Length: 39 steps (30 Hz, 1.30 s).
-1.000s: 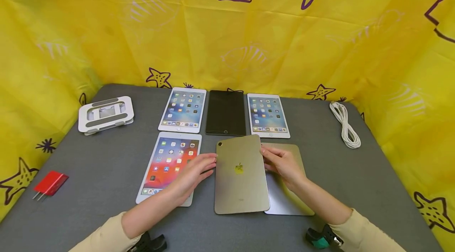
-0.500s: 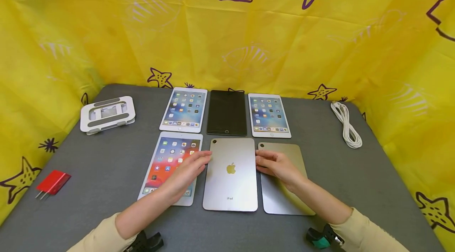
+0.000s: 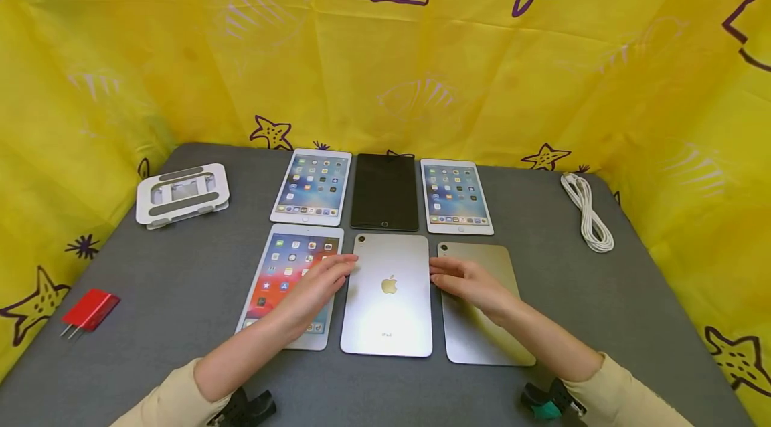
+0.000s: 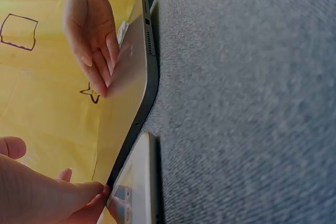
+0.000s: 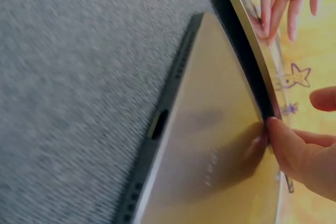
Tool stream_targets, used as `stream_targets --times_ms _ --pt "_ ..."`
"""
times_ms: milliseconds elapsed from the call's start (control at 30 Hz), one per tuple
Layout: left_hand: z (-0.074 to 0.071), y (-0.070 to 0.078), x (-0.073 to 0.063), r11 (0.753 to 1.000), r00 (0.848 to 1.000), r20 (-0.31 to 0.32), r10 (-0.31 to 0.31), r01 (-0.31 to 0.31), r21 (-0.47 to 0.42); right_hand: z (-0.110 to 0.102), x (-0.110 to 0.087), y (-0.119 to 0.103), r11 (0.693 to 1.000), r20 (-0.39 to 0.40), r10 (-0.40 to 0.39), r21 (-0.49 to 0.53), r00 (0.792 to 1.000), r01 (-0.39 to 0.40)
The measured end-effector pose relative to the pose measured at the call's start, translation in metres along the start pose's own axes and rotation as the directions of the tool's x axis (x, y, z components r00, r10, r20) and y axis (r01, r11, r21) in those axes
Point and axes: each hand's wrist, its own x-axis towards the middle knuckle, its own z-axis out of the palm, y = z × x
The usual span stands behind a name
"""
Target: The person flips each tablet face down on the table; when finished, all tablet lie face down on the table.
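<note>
A silver tablet [image 3: 387, 320] lies back side up in the middle of the front row. My left hand [image 3: 310, 293] reaches over a white tablet with a lit red-and-blue screen [image 3: 274, 280], its fingertips at the silver tablet's upper left edge. Over another back-up tablet [image 3: 482, 330], gold-grey, extends my right hand [image 3: 478, 286], fingertips at the silver tablet's right edge. Both hands have fairly straight fingers. In the left wrist view, my left hand [image 4: 47, 198] touches the silver tablet's [image 4: 126, 82] edge; the right wrist view has my right hand [image 5: 304, 156] at the opposite side.
Behind are a white tablet [image 3: 313, 186], a black-screened tablet [image 3: 384, 189] and another white tablet [image 3: 456, 194]. A folded white stand [image 3: 182, 196] and a red plug adapter [image 3: 90, 310] lie left. A coiled white cable [image 3: 585, 213] lies right. Yellow cloth [image 3: 385, 45] surrounds the grey table [image 3: 385, 393].
The silver tablet, tilted and overlapping the right-hand tablet earlier, has come down flat and shifted left into a straight row. My right hand has followed it leftward and released its grip.
</note>
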Motion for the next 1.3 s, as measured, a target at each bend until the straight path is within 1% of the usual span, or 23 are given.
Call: stream_targets --times_ms 67,167,233,400,500,567,600,667,733,767,833,933,1000,1067,1100,1200,1300 --pt "0.000 -0.001 0.000 1.000 1.000 -0.002 -0.006 0.006 0.013 0.000 0.001 -0.001 0.997 0.017 -0.015 -0.077 1.000 0.016" --pt "-0.001 -0.002 0.001 0.999 1.000 -0.005 -0.013 0.013 0.035 0.000 0.003 -0.003 0.990 0.032 -0.019 -0.142 0.999 0.023" --pt "-0.001 -0.002 0.001 0.999 1.000 0.001 -0.001 0.001 0.039 0.000 0.004 -0.003 0.983 0.038 -0.023 -0.180 0.999 0.029" --pt "-0.003 -0.003 0.000 0.999 1.000 0.015 0.011 -0.012 0.038 0.002 0.006 -0.003 0.971 0.015 -0.035 -0.237 0.999 0.038" --pt "-0.007 -0.003 0.001 1.000 1.000 0.013 0.008 -0.008 0.003 0.006 0.007 -0.004 0.964 -0.032 -0.060 -0.261 0.998 0.049" --pt "-0.013 -0.002 0.001 1.000 1.000 0.012 0.010 -0.009 -0.029 0.010 0.008 -0.007 0.967 -0.040 -0.084 -0.244 0.996 0.072" --pt "-0.016 -0.001 0.000 0.999 1.000 0.007 0.011 -0.011 -0.037 0.012 0.009 -0.009 0.973 -0.038 -0.092 -0.218 0.995 0.082" --pt "-0.026 0.001 -0.001 0.999 1.000 0.015 0.022 -0.021 -0.039 0.018 0.011 -0.013 0.987 -0.009 -0.094 -0.130 0.996 0.092" --pt "-0.038 0.004 -0.003 0.999 0.999 0.019 0.030 -0.030 -0.019 0.025 0.014 -0.017 0.996 0.046 -0.086 -0.007 0.995 0.087" --pt "-0.045 0.005 -0.004 0.999 0.999 0.015 0.034 -0.034 -0.006 0.029 0.016 -0.018 0.996 0.069 -0.073 0.056 0.995 0.069" --pt "-0.060 0.007 -0.007 0.999 1.000 0.009 0.027 -0.027 0.024 0.038 0.021 -0.022 0.983 0.125 -0.054 0.181 0.991 0.031" --pt "-0.082 0.008 -0.012 0.997 1.000 -0.011 0.003 -0.002 0.082 0.055 0.027 -0.029 0.940 0.201 -0.033 0.340 0.979 -0.038" --pt "-0.097 0.008 -0.015 0.992 1.000 -0.025 -0.008 0.011 0.124 0.065 0.031 -0.033 0.906 0.253 -0.016 0.413 0.967 -0.093" --pt "-0.111 0.007 -0.017 0.988 1.000 -0.029 -0.002 0.007 0.156 0.075 0.034 -0.038 0.870 0.292 0.005 0.471 0.957 -0.148" --pt "-0.117 0.007 -0.019 0.985 0.999 -0.033 -0.001 0.007 0.175 0.080 0.035 -0.040 0.854 0.307 0.018 0.491 0.952 -0.174" --pt "-0.132 0.005 -0.023 0.982 1.000 -0.025 -0.006 0.010 0.187 0.091 0.038 -0.045 0.812 0.335 0.044 0.536 0.941 -0.229" --pt "-0.142 0.001 -0.026 0.982 0.999 0.006 -0.046 0.044 0.181 0.100 0.039 -0.050 0.785 0.339 0.071 0.561 0.938 -0.262"
